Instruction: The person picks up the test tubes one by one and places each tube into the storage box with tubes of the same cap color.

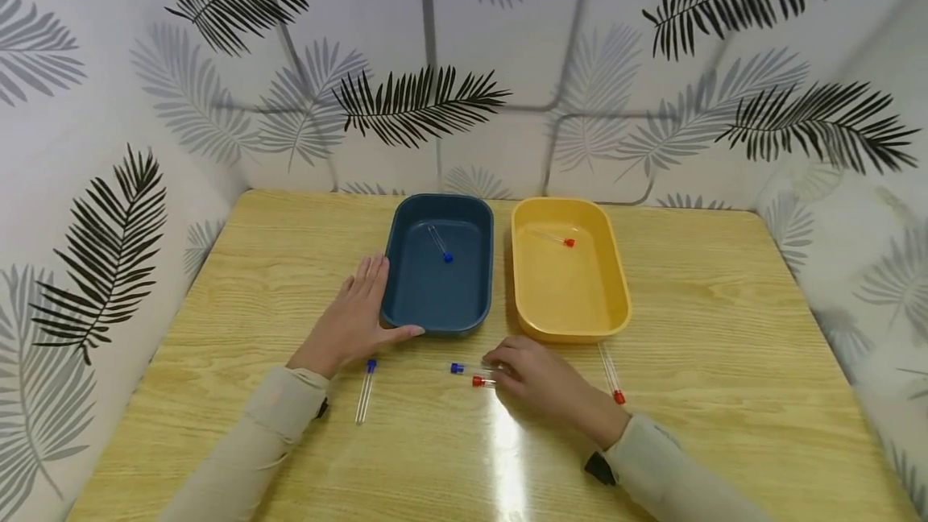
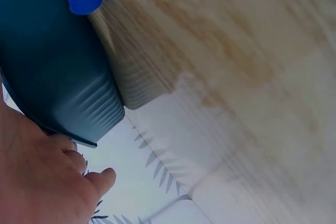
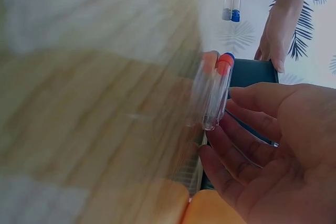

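Note:
With fingers spread, my left hand (image 1: 355, 316) rests against the left side and near corner of a dark blue tray (image 1: 438, 308). My right hand (image 1: 544, 381) is over the right ends of two clear test tubes lying side by side. The blue-capped test tube (image 1: 458, 368) lies behind the red-capped test tube (image 1: 478, 382). In the right wrist view the thumb and loosely bent fingers (image 3: 257, 98) are right beside the red-capped tube (image 3: 219, 85); a firm grip does not show. Another blue-capped tube (image 1: 366, 391) lies below my left hand.
A yellow tray (image 1: 573, 304) stands right of the blue one, holding a red-capped tube (image 1: 565, 242). Inside the blue tray is a blue-capped tube (image 1: 444, 251). Another red-capped tube (image 1: 612, 377) lies in front of the yellow tray on the wooden table (image 1: 725, 361). Leaf-patterned cloth surrounds the table.

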Tool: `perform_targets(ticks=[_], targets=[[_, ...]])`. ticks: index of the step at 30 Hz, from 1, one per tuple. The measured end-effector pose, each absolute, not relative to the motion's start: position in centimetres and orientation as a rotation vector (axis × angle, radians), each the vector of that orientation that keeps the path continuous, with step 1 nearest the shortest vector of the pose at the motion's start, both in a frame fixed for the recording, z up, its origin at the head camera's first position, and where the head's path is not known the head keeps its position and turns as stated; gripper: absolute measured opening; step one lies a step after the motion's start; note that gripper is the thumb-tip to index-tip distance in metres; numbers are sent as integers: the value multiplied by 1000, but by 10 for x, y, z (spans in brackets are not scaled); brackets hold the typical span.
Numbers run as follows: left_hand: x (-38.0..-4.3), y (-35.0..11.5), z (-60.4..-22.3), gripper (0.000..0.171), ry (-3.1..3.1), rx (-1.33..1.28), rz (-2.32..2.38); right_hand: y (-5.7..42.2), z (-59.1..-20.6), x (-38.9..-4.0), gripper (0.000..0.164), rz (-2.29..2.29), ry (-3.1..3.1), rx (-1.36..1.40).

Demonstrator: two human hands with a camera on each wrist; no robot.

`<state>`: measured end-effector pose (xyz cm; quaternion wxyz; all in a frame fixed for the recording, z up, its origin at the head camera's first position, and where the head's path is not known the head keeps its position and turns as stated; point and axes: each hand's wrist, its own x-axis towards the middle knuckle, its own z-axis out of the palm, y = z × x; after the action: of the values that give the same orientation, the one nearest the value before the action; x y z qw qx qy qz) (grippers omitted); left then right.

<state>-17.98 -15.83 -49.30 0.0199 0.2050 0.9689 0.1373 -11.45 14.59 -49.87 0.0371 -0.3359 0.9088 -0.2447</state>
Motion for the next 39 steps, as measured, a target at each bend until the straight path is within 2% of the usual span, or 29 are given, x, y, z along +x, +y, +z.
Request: perform_targets(ticks=[29,39], targets=[[-181,-158,-495,119,3025,650,403,140,-505,-126,13,-755,2753,-1001],[-181,-158,-496,117,3022,651,385,142,-505,-125,11,-823,2824,-1087]])
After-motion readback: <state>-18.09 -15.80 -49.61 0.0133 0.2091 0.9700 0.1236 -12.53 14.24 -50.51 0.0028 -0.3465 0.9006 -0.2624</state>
